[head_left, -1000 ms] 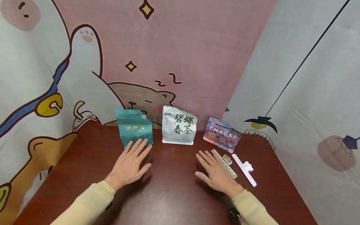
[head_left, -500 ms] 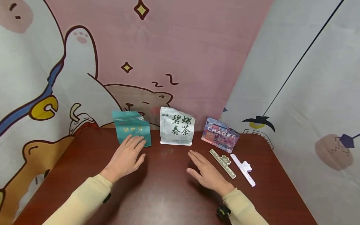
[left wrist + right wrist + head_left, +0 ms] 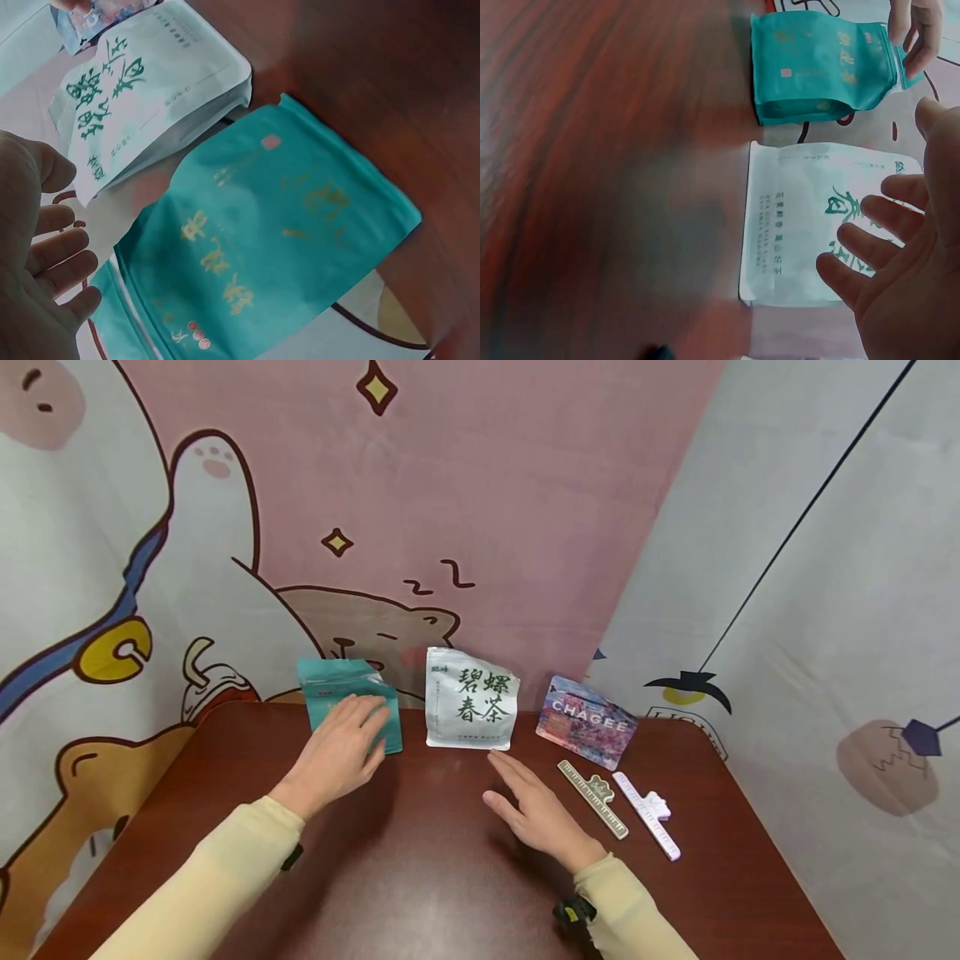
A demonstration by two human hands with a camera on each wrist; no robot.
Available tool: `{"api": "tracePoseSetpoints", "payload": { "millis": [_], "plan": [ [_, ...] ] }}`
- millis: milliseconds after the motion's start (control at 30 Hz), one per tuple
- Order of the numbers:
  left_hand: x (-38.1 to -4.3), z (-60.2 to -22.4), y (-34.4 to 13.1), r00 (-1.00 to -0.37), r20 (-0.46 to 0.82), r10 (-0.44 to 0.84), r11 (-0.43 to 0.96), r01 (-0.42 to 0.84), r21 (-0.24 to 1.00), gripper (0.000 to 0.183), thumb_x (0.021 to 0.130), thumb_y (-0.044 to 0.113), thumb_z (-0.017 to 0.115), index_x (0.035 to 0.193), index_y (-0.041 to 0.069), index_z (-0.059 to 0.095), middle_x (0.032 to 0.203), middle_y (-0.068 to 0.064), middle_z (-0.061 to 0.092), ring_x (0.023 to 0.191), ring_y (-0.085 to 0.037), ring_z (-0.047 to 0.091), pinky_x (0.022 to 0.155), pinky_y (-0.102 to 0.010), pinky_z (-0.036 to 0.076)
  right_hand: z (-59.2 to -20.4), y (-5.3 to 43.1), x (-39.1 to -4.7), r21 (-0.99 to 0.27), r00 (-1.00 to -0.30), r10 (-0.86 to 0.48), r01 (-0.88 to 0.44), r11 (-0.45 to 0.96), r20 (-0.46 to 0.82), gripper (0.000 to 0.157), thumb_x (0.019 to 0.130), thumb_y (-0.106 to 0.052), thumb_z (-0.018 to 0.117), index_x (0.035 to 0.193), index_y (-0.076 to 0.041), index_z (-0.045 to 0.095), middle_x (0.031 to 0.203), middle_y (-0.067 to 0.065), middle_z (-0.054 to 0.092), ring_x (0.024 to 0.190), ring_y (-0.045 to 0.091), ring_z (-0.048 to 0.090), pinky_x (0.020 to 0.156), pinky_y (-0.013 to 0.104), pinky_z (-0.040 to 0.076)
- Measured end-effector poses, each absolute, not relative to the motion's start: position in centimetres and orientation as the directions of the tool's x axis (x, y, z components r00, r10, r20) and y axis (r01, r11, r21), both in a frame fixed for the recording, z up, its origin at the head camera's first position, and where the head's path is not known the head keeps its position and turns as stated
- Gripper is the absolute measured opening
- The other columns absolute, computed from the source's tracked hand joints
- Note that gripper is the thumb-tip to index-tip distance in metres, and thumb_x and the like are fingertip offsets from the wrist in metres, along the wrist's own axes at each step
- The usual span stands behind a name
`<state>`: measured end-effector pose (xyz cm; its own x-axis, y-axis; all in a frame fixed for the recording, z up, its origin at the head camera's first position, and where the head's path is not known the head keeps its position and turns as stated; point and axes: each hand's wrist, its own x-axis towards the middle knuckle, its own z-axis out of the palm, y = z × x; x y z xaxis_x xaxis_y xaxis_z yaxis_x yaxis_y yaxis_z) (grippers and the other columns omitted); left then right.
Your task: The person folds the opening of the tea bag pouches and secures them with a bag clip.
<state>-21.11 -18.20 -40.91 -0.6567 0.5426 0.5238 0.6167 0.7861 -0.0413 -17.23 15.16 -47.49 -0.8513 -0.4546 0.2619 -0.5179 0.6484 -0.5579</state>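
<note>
A teal pouch with gold lettering (image 3: 318, 693) stands at the back left of the table. My left hand (image 3: 333, 752) reaches up in front of it, fingers relaxed and holding nothing; in the left wrist view the fingertips are near the pouch's top seal. Beside it stands a white tea pouch with green characters (image 3: 471, 702). My right hand (image 3: 542, 810) hovers in front of the white pouch, fingers extended and nothing in them. In the right wrist view those fingers overlap the white pouch (image 3: 795, 225). A colourful CHAGEE pouch (image 3: 585, 722) leans at the right.
An olive ruler-shaped clip (image 3: 588, 793) and a white ruler-shaped clip (image 3: 645, 814) lie at the right of the brown table (image 3: 442, 877). A cartoon-printed curtain (image 3: 525, 510) hangs close behind the pouches.
My left hand has risen higher in front of the teal pouch. My right hand has shifted left, off the olive clip and towards the white pouch. The pouches and clips have stayed put.
</note>
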Motion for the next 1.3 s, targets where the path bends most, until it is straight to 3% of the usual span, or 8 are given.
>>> {"api": "tracePoseSetpoints", "payload": {
  "millis": [333,633,767,1000,1200,1300],
  "plan": [
    [-23.0,-38.5,-18.3,-0.639,0.547,0.541,0.791,0.607,-0.073,0.043,0.088,0.009,0.074,0.126,-0.006,0.064,0.136,-0.025,0.06,0.127,-0.041,0.056,0.111,-0.054,0.041,-46.8,12.4,-18.8,-0.633,-0.839,-0.445,-0.534,0.56,0.315,0.057,0.105,-0.028,0.061,0.154,-0.003,0.046,0.157,0.02,0.046,0.148,0.036,0.041,0.117,0.055,0.034],
    [-24.8,-36.9,-18.7,-0.634,0.572,0.519,0.8,0.597,-0.064,0.043,0.088,0.006,0.073,0.128,-0.006,0.062,0.133,-0.024,0.06,0.124,-0.042,0.056,0.11,-0.055,0.042,-46.5,10.2,-20.4,-0.694,-0.852,-0.433,-0.501,0.517,0.293,0.054,0.107,-0.028,0.058,0.154,-0.004,0.047,0.157,0.02,0.047,0.148,0.035,0.041,0.118,0.053,0.033],
    [-25.6,-36.4,-18.9,-0.674,0.557,0.485,0.823,0.568,-0.03,0.047,0.089,0.005,0.071,0.133,-0.007,0.059,0.134,-0.025,0.059,0.126,-0.042,0.055,0.11,-0.056,0.04,-46.2,9.3,-21.0,-0.71,-0.859,-0.421,-0.489,0.506,0.291,0.052,0.107,-0.027,0.058,0.153,-0.005,0.049,0.156,0.019,0.048,0.147,0.035,0.042,0.118,0.053,0.033],
    [-26.8,-36.0,-19.0,-0.802,0.442,0.402,0.885,0.464,0.037,0.053,0.091,0.009,0.074,0.139,-0.005,0.056,0.136,-0.026,0.057,0.122,-0.043,0.057,0.103,-0.059,0.044,-45.5,7.2,-22.0,-0.702,-0.823,-0.457,-0.543,0.462,0.337,0.052,0.106,-0.024,0.059,0.151,-0.001,0.05,0.154,0.019,0.05,0.146,0.036,0.044,0.117,0.053,0.035],
    [-27.5,-35.7,-19.2,-0.851,0.407,0.333,0.904,0.411,0.118,0.045,0.088,0.011,0.082,0.126,-0.005,0.066,0.125,-0.024,0.065,0.11,-0.042,0.064,0.094,-0.058,0.05,-44.9,5.7,-23.0,-0.692,-0.813,-0.457,-0.562,0.454,0.36,0.051,0.106,-0.024,0.059,0.151,-0.001,0.051,0.153,0.019,0.052,0.145,0.034,0.045,0.117,0.051,0.035],
    [-27.7,-35.7,-19.5,-0.86,0.408,0.306,0.904,0.398,0.159,0.04,0.087,0.013,0.084,0.12,-0.004,0.07,0.118,-0.023,0.068,0.103,-0.039,0.067,0.088,-0.055,0.052,-44.9,5.2,-23.5,-0.696,-0.819,-0.444,-0.555,0.456,0.363,0.05,0.106,-0.024,0.059,0.15,-0.003,0.052,0.152,0.019,0.053,0.143,0.033,0.048,0.113,0.048,0.042]
  ]
}}
